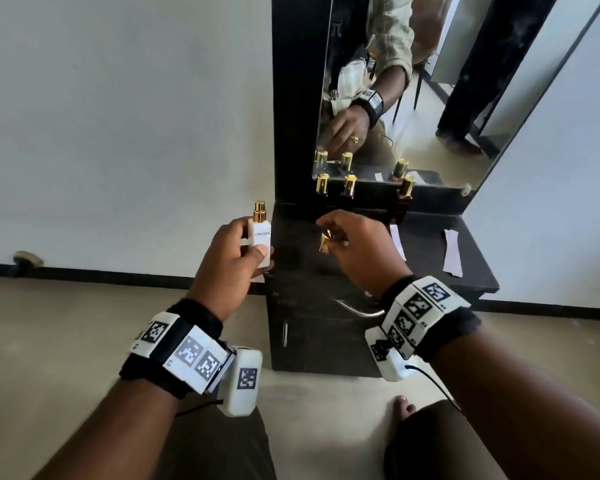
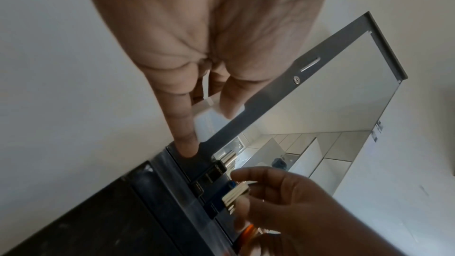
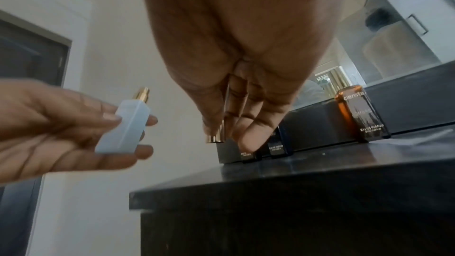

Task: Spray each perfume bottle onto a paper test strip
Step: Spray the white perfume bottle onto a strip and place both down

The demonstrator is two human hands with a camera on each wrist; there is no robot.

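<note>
Seated on the floor before a low black vanity (image 1: 326, 278) with a mirror (image 1: 413, 98).

Left hand (image 1: 229, 268) gripping a white perfume bottle (image 1: 260, 242) upright, fingers and thumb wrapping its flat sides, gold spray nozzle (image 1: 259, 211) showing bare on top, held in the air just off the vanity's left edge. Right hand (image 1: 357, 251) pinching a gold cap (image 1: 324, 243) between thumb and fingertips, hovering above the vanity top, apart from the bottle.

Standing in a row against the mirror: three more gold-capped bottles, two dark ones (image 1: 349, 192) side by side and an amber one (image 1: 404, 199) further right. Lying flat on the right part of the top: two white paper strips (image 1: 452, 252), not yet picked up.

Judging by looks: the white bottle seeming small, rigid, light enough for one hand, its smooth walls likely slippery and breakable if dropped. Holding best around the flat middle of the body, leaving a fingertip free for pressing the nozzle. The strips looking thin and floppy, best pinched at one end. The loose cap likely rolling if laid on its side.
</note>
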